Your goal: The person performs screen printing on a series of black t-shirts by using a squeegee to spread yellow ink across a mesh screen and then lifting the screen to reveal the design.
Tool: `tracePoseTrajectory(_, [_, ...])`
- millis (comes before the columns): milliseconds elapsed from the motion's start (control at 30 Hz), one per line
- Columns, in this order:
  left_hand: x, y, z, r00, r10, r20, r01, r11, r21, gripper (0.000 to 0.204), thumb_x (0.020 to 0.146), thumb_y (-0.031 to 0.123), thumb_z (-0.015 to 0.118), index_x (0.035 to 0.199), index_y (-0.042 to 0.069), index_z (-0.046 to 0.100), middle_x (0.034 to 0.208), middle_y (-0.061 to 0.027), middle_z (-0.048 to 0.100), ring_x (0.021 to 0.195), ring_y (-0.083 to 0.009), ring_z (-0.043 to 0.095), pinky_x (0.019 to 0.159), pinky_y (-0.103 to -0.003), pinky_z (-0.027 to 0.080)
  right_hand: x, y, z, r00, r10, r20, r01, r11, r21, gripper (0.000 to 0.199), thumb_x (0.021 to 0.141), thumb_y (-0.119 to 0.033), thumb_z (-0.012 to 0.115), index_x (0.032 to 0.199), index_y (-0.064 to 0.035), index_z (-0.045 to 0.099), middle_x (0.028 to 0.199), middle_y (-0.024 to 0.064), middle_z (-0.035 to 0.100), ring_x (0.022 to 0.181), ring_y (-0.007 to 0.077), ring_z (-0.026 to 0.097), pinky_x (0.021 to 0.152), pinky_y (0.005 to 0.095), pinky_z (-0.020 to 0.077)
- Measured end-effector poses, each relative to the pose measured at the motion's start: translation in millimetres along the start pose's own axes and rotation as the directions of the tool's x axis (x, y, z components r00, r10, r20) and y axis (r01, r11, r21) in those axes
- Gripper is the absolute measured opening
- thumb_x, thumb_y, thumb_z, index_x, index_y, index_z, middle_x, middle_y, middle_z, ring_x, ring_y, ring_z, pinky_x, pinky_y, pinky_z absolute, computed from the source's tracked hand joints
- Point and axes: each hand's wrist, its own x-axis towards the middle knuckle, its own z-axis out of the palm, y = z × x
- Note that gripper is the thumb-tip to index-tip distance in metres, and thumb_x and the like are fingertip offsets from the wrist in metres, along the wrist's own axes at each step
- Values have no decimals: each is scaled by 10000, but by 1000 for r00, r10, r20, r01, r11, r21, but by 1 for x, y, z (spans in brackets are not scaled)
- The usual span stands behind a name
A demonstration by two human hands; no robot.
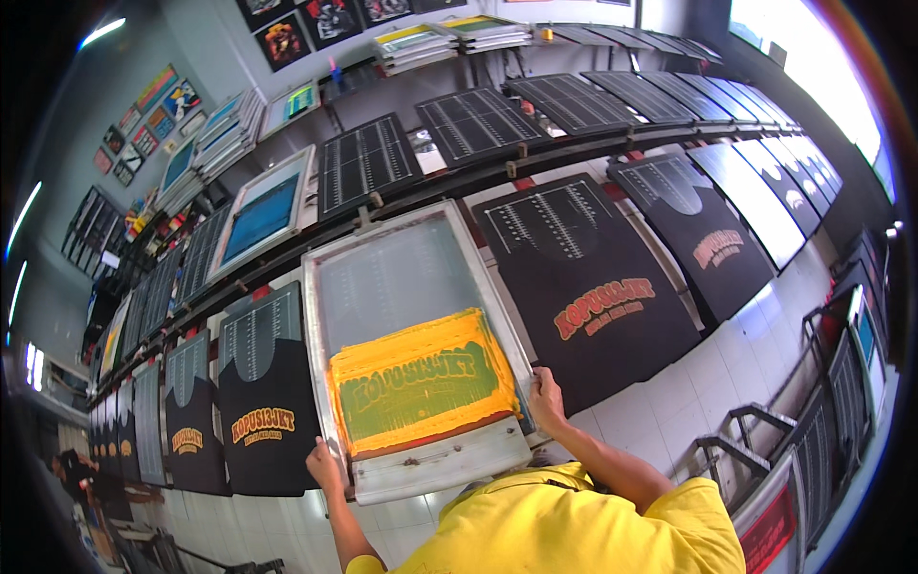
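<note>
My left hand (pixel 325 466) grips the near left edge of a screen printing frame (pixel 460 239), and my right hand (pixel 547 402) grips its right edge. Yellow ink (pixel 411 344) is spread over the near half of the mesh, around a greenish patch with faint lettering. At the frame's near end lies a wide, pale squeegee (pixel 440 464) with a reddish-brown blade edge, touched by neither hand. What lies beneath the frame is mostly hidden. To its right, a black shirt (pixel 612 359) with an orange and red print is stretched over a board; another printed black shirt (pixel 258 454) is on the left.
Several more shirts and dark print boards (pixel 370 163) line the long bench rows. A second frame with blue mesh (pixel 260 220) rests on the row behind. Stacked frames (pixel 416 48) stand at the back. A metal rack (pixel 746 430) is on the tiled floor at right.
</note>
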Motion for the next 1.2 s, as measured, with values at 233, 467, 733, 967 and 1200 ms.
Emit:
tracePoseTrajectory(233, [-27, 48, -1, 998, -2, -65, -7, 989, -144, 464, 935, 319, 530, 647, -46, 533, 594, -30, 515, 572, -119, 444, 560, -316, 376, 2, -17, -45, 999, -47, -17, 48, 988, 146, 196, 889, -70, 546, 1052, 10, 621, 725, 99, 595, 659, 135, 546, 629, 290, 456])
tracePoseTrajectory(467, [-103, 82, 74, 1000, 19, -19, -23, 968, -249, 392, 940, 249, 515, 662, -8, 616, 613, 2, 564, 592, -82, 480, 557, -275, 370, 70, 16, -143, 990, -123, -65, 134, 970, 205, 215, 877, -16, 535, 1065, 22, 632, 789, 48, 638, 706, 100, 556, 647, 257, 458])
tracePoseTrajectory(733, [-222, 157, 221, 996, 62, 56, -59, 996, -60, 389, 871, 251, 592, 658, -65, 515, 554, -40, 437, 575, -107, 388, 531, -319, 343, 149, 113, -310, 988, -119, -95, 135, 973, 187, 265, 849, 29, 517, 1088, 63, 625, 935, 120, 677, 847, 142, 629, 758, 248, 476])
tracePoseTrajectory(967, [-266, 195, 288, 995, 40, 92, -35, 998, -59, 423, 861, 305, 589, 653, -57, 524, 520, -116, 444, 504, -163, 418, 500, -356, 338, 193, 145, -374, 996, -34, -86, 48, 984, 173, 289, 849, 11, 507, 1110, 82, 609, 969, 141, 677, 877, 173, 637, 793, 268, 480])
tracePoseTrajectory(1200, [-257, 202, 306, 993, 75, 89, -83, 992, 93, 455, 853, 341, 574, 647, -62, 537, 577, -187, 544, 548, -295, 552, 554, -413, 398, 224, 159, -370, 999, -14, -30, 18, 989, 145, 310, 846, -10, 519, 1129, 85, 604, 1019, 179, 672, 923, 205, 645, 831, 282, 485])
